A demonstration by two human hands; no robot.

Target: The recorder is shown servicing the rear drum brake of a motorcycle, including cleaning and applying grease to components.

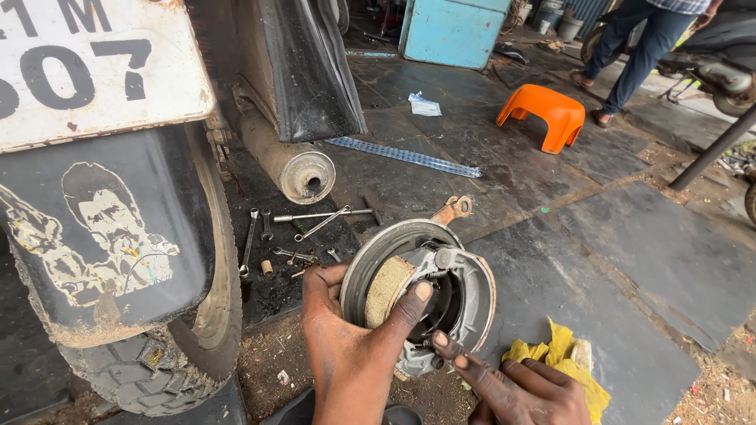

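Left hand [346, 346] wrapped around the brake plate [421, 295], thumb pressed flat on the tan lining of a shoe [387, 290], fingers curled behind the rim. Right hand [516, 389] loosely spread below, two fingertips [449, 350] touching the plate's lower edge, pinching nothing. Plate held in the air above the floor [598, 260], just right of the rear wheel [157, 346], open face turned up toward the camera.

Already off the wheel, by the look of things: plate out and free, spanners [311, 224] scattered on the floor beside the exhaust [291, 161]. Shoes and spring [431, 274] seated on the plate, so stripping not finished, or perhaps refitting just done; hard to tell which from here. Plate not yet back in the hub.

Grey metal, round, dull with dust and grease. Curved shoe lining worn and pale brown. Rusty lever arm [454, 208] sticking out at the top. Dark hollow in the middle, detail there too murky to read.

Further out: yellow rag [563, 358] on the floor just beside the right hand. Black mudguard [110, 244] with a sticker over the tyre. Orange stool [543, 114] well apart, blue strip [405, 156] lying flat, blue box [453, 31] at the back. Another person's legs [638, 47] beside a second bike at top right.
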